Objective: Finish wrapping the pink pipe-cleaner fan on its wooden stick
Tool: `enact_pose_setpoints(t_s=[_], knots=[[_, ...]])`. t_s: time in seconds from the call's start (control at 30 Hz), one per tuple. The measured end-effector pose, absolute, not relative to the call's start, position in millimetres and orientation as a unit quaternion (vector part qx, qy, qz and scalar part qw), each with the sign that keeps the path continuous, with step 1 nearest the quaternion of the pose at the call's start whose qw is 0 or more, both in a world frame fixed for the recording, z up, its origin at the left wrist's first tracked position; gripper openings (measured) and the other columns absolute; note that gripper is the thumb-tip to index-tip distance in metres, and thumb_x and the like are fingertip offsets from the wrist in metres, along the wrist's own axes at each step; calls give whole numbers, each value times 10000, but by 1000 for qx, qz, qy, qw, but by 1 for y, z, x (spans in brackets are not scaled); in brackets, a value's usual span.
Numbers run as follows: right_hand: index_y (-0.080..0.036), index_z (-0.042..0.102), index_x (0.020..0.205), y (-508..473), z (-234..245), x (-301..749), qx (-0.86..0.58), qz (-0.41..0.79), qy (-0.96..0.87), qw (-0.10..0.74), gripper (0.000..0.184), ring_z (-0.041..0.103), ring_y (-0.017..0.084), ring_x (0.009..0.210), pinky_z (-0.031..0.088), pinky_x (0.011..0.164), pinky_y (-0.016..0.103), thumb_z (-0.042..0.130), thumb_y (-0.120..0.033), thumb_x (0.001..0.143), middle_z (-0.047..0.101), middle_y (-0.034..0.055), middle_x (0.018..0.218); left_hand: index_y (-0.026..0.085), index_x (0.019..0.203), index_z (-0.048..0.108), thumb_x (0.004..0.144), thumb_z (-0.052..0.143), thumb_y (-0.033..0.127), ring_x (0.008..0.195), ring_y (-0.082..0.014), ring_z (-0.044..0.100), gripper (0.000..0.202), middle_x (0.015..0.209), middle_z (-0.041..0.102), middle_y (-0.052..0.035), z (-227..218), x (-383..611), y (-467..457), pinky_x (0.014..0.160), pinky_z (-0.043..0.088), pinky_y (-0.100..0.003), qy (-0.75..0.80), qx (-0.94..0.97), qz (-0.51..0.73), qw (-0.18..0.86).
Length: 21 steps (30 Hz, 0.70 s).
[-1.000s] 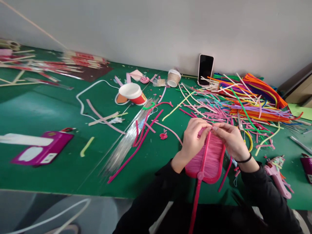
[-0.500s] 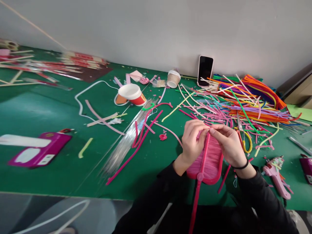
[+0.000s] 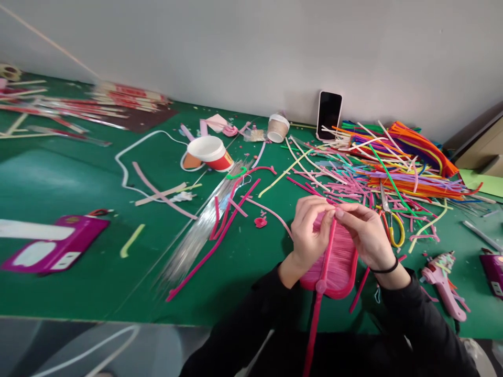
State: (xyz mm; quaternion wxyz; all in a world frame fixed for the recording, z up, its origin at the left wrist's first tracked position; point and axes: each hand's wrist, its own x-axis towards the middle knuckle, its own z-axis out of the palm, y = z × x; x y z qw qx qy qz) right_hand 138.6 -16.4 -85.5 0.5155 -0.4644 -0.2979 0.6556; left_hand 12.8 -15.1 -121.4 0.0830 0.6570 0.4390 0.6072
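A pink fan-shaped piece (image 3: 340, 267) made of pink strands in a darker pink frame lies at the near edge of the green table (image 3: 78, 178). A dark pink stem runs from it down toward me. My left hand (image 3: 310, 233) curls round the piece's upper left edge. My right hand (image 3: 367, 235) pinches the top of the stem where it meets the left fingers. Both sleeves are black, and a black band circles the right wrist.
A heap of coloured pipe cleaners (image 3: 396, 162) spreads behind the hands. A pink glue gun (image 3: 444, 283) lies at the right, yellow-handled scissors (image 3: 395, 230) beside my right hand. A phone (image 3: 329, 115) leans on the wall. Paper cups (image 3: 210, 152) and a magenta box (image 3: 55, 251) sit left.
The view has drifted slightly, so the table's contents sit a little to the left. My hands stay together at the top of the pink piece, fingers shifting only slightly.
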Motion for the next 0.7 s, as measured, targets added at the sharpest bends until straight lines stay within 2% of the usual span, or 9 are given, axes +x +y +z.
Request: enact_pose_setpoints(t_s=[0.17,0.47,0.6,0.7], knots=[[-217,774,740,-11,-90,143,-498,575,-402,510,245,723,179,770,589,803,325,900,-367,593,779,16,777,190,874,612,934,590,130,916,-189,628,87,889,668,-42,-120,10,-13,836,533,-350,432,663,594,145],[-207,758,807,-4,-111,156,-514,517,-467,500,312,719,185,758,594,734,315,864,-452,646,771,34,800,194,819,667,933,632,229,867,-203,645,124,839,717,-36,-128,5,-2,813,507,-335,462,661,516,289],[-205,752,843,-6,-115,164,-536,470,-502,490,273,733,189,772,595,722,303,820,-433,711,779,46,830,195,899,715,943,626,262,943,-214,663,120,925,738,-53,-129,6,-1,875,516,-346,444,671,502,317],[-201,738,849,-7,-119,168,-537,434,-533,489,232,741,188,764,600,707,295,778,-414,764,781,46,832,193,989,719,987,548,281,1017,-217,661,193,1009,738,-73,-131,2,3,928,510,-352,453,680,489,306]])
